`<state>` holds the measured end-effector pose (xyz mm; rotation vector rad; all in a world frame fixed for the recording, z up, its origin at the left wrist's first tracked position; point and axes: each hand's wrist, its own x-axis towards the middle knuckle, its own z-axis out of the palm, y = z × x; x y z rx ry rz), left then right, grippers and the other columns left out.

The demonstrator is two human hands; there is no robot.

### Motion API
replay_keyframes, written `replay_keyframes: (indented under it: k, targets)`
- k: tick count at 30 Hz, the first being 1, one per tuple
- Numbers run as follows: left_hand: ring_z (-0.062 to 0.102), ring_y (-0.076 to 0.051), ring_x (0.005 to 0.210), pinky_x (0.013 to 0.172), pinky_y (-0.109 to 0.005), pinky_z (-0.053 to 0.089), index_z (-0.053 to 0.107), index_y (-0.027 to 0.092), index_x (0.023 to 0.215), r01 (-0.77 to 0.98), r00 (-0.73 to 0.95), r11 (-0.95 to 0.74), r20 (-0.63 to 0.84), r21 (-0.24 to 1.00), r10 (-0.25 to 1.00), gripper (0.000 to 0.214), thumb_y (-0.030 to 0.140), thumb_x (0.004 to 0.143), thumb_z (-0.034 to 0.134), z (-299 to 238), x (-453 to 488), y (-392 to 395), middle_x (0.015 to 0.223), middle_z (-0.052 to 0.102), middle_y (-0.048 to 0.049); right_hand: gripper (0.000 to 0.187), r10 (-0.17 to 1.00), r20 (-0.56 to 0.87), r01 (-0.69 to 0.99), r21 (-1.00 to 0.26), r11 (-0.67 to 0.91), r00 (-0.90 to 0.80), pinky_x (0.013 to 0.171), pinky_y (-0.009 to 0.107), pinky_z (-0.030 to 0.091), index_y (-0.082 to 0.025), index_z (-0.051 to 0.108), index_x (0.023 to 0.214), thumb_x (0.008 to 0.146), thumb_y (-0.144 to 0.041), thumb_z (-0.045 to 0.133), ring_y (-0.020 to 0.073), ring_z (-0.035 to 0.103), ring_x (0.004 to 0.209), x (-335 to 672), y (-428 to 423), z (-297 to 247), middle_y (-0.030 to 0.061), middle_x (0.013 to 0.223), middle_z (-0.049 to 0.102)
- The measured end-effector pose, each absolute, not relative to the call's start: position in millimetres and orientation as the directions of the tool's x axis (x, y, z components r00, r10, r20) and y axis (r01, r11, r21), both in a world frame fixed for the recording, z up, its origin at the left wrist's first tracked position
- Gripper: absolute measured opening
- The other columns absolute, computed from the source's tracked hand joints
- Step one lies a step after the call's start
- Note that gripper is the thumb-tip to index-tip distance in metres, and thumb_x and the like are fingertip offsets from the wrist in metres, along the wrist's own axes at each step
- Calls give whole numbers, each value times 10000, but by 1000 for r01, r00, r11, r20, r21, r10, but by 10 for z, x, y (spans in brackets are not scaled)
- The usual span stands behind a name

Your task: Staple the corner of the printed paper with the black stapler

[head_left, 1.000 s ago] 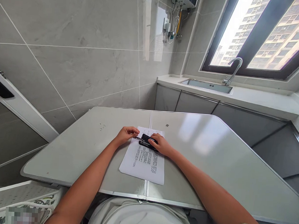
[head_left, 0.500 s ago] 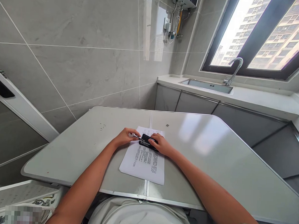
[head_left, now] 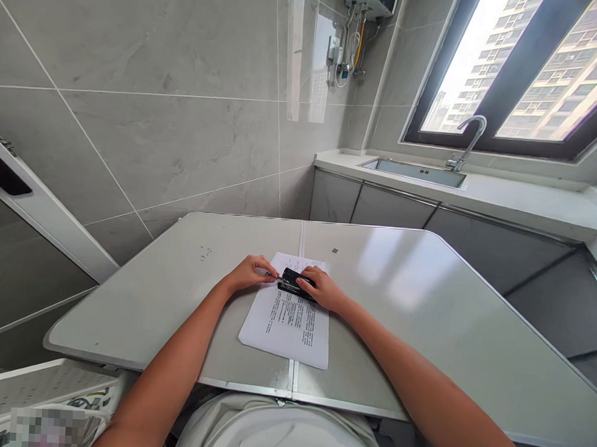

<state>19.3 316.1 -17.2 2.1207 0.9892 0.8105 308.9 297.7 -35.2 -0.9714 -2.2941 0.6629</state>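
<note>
A printed sheet of paper [head_left: 288, 323] lies on the grey folding table [head_left: 424, 303] in front of me. On its upper part rests a black stapler [head_left: 292, 280]. My right hand [head_left: 321, 289] is closed around the stapler's right side and holds it down. My left hand [head_left: 250, 272] pinches a thin metal part at the stapler's left end, fingers curled. Both forearms reach in from the near edge of the table.
A tiled wall stands behind the table. A counter with a sink [head_left: 414, 171] and tap [head_left: 469, 140] runs under the window at the right. A water heater with pipes [head_left: 356, 26] hangs high on the wall. A patterned white object [head_left: 34, 390] lies low left.
My left hand's fingertips have crept a little right toward the stapler's end. The right hand, stapler and paper stay where they were.
</note>
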Motion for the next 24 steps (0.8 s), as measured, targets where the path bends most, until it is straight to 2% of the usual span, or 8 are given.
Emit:
replay_keyframes:
  k: [9,12,15,19,22,24]
  targets:
    - [708,-242,1013,957,-381,552,851,243,914,428,525,-493,235,757,818,197,382,775,843,-170,-34,3206,1010,777,-90,463,744,302,481,-608,632,-596,843,358,446,-204,605,791,1076,-507,400,208,562,871,3084,2945,-263,59,891,651]
    - [709,-226,950,908,-370,562,842,235,885,419,519,-468,218,778,826,189,390,779,832,-181,-55,3202,1008,756,-82,357,732,327,468,-599,650,-598,854,365,455,-210,658,958,1065,-474,444,220,585,918,3094,2928,-260,66,938,674]
    - [703,-228,925,882,-371,554,824,229,902,403,517,-456,214,794,829,210,377,755,849,-181,40,3173,978,749,-69,285,706,350,466,-560,685,-616,859,378,467,-219,652,1133,995,-462,599,244,604,967,3082,2884,-261,82,1019,686]
    - [674,-244,964,931,-397,510,805,238,924,384,574,-542,266,747,774,231,346,733,878,-133,269,3104,969,746,-63,256,675,397,404,-575,711,-622,877,382,483,-231,644,1194,986,-379,624,246,619,993,3020,2802,-254,86,1055,694]
    - [656,-246,1016,1020,-424,447,782,246,959,372,612,-619,319,692,724,225,329,767,865,-94,397,3056,1061,745,-67,267,658,444,345,-598,723,-608,905,386,483,-247,640,1230,979,-338,635,243,621,1014,2981,2762,-256,74,1061,699]
    - [647,-237,1012,1015,-414,442,766,241,944,355,629,-652,345,670,696,195,323,788,850,-83,432,3038,1096,725,-67,277,665,453,340,-608,718,-593,902,387,486,-249,643,1235,972,-335,646,241,624,1001,2967,2750,-265,73,1062,699]
